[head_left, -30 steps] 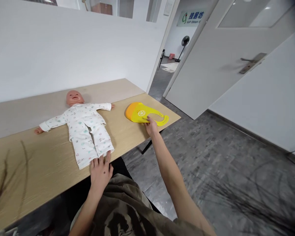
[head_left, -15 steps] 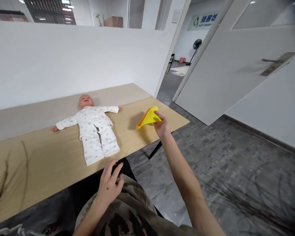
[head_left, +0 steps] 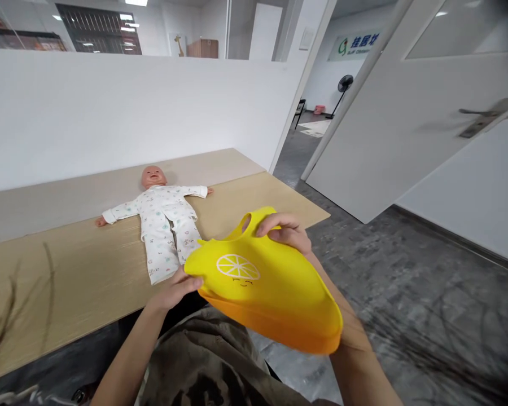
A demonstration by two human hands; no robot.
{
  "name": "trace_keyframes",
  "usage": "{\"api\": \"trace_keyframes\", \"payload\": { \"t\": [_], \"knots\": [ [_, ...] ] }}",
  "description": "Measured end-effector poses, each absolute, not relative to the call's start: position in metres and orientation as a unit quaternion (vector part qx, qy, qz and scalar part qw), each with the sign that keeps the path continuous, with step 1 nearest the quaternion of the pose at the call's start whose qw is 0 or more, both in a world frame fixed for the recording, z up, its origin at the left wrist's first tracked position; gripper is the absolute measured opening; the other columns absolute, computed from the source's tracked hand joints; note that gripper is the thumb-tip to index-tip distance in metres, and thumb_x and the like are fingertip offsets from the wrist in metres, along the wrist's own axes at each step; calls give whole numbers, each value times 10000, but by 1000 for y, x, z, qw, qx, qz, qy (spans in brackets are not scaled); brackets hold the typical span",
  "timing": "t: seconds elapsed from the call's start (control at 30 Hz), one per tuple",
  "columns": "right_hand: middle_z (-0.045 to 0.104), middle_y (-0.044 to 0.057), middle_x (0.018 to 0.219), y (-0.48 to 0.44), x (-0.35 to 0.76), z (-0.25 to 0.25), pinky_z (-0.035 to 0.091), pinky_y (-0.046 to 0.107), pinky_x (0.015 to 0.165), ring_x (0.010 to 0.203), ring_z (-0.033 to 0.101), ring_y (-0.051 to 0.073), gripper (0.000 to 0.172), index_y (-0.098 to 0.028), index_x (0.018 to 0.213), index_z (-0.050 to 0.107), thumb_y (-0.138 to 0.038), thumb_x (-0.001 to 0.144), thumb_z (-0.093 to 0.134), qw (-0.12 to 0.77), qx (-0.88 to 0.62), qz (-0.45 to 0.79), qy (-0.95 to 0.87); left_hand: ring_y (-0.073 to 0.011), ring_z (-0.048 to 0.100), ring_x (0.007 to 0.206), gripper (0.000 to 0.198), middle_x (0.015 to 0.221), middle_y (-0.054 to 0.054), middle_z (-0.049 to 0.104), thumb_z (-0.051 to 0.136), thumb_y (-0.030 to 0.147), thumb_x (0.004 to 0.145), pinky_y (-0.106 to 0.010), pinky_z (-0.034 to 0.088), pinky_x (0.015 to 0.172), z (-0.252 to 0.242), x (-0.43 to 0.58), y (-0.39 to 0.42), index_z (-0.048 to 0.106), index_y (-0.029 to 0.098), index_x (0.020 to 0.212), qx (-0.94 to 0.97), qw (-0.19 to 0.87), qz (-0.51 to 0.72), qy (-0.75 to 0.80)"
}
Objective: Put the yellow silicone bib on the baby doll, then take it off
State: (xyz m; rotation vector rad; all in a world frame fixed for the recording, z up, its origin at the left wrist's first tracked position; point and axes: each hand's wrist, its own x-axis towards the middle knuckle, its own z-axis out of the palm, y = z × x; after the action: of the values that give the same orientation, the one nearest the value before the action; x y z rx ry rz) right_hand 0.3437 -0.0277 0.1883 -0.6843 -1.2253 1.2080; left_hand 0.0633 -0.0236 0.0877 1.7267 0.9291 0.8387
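Between my two hands is a yellow silicone baby bib with an orange catch pocket along its lower edge and a printed lemon slice with a small smiling face. My left hand pinches its left edge, thumb on top. At the neck end, my right hand grips the bib near the neck opening, fingers over the top. Beyond it, a baby doll lies on its back with arms spread, dressed in white patterned pajamas. The bib overlaps the view of one pajama leg.
A light wooden table carries the doll and runs along a white partition wall. On the right, a white door stands open, with a standing fan visible beyond. Grey floor borders the table's right end.
The bib has come from above the table's right side to in front of my body, and its printed face now shows. My left hand has risen from my lap and taken its edge.
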Motion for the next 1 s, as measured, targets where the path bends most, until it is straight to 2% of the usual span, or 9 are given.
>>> {"api": "trace_keyframes", "payload": {
  "t": [0.07, 0.13, 0.23, 0.3, 0.43, 0.57, 0.73, 0.87, 1.0],
  "knots": [
    [698, 45, 773, -15, 334, 185, 607, 399, 757, 782, 697, 242, 101, -192, 719, 715, -269, 675, 764, 596, -294, 512, -545, -358, 736, 1014, 605, 1126, -110, 773, 685, 698, 754, -514, 628, 863, 87, 60, -22, 738, 287, 1195, 640, 589, 336, 361],
    [735, 36, 923, 0, 323, 183, 607, 380, 786, 845, 702, 232, 223, -219, 913, 754, -264, 695, 754, 605, -287, 502, -548, -380, 736, 1020, 635, 1114, -118, 778, 753, 698, 678, -547, 619, 880, 93, 54, -13, 736, 278, 1154, 576, 629, 365, 374],
    [729, 29, 1132, 27, 307, 184, 603, 360, 828, 908, 703, 210, 551, -278, 1263, 668, -256, 720, 754, 621, -242, 492, -560, -400, 740, 996, 699, 1022, -121, 791, 815, 747, 549, -589, 602, 906, 112, 34, 11, 724, 253, 1035, 557, 590, 426, 401],
    [705, 38, 1245, 48, 298, 189, 602, 370, 869, 970, 700, 212, 692, -299, 1381, 574, -262, 718, 769, 620, -208, 491, -576, -415, 727, 1035, 731, 1025, -121, 788, 812, 780, 511, -598, 602, 884, 130, 16, 32, 715, 241, 995, 579, 564, 417, 416],
    [659, 52, 1366, 96, 277, 204, 587, 417, 964, 1104, 678, 235, 687, -287, 1393, 524, -274, 743, 743, 613, -173, 503, -584, -451, 677, 1152, 772, 978, -118, 770, 815, 786, 363, -597, 599, 866, 168, -10, 73, 671, 249, 900, 548, 519, 487, 440],
    [647, 38, 1388, 145, 244, 218, 538, 444, 1074, 1210, 633, 244, 638, -280, 1384, 521, -264, 767, 681, 625, -159, 493, -584, -423, 624, 1262, 669, 1099, -131, 764, 774, 651, 560, -563, 577, 952, 199, -19, 106, 643, 201, 1037, 498, 512, 550, 432],
    [644, 29, 1389, 202, 206, 229, 473, 489, 1157, 1300, 584, 265, 625, -271, 1389, 520, -274, 772, 622, 621, -178, 491, -584, -379, 648, 1216, 551, 1070, -118, 779, 709, 549, 741, -546, 559, 995, 217, -41, 151, 646, 135, 1099, 476, 496, 570, 450],
    [612, 31, 1439, 249, 183, 218, 482, 488, 1151, 1315, 586, 269, 685, -259, 1412, 512, -277, 733, 592, 598, -203, 536, -561, -353, 642, 1206, 540, 1087, -125, 770, 703, 530, 805, -554, 528, 1042, 206, -66, 195, 638, 106, 1134, 486, 466, 568, 473],
    [551, 22, 1518, 292, 158, 191, 462, 457, 1180, 1340, 568, 250, 763, -248, 1418, 532, -234, 656, 571, 576, -242, 553, -551, -321, 671, 1103, 575, 1055, -136, 756, 708, 519, 846, -562, 521, 1029, 179, -87, 235, 608, 59, 1175, 467, 449, 558, 519]
  ]
}}
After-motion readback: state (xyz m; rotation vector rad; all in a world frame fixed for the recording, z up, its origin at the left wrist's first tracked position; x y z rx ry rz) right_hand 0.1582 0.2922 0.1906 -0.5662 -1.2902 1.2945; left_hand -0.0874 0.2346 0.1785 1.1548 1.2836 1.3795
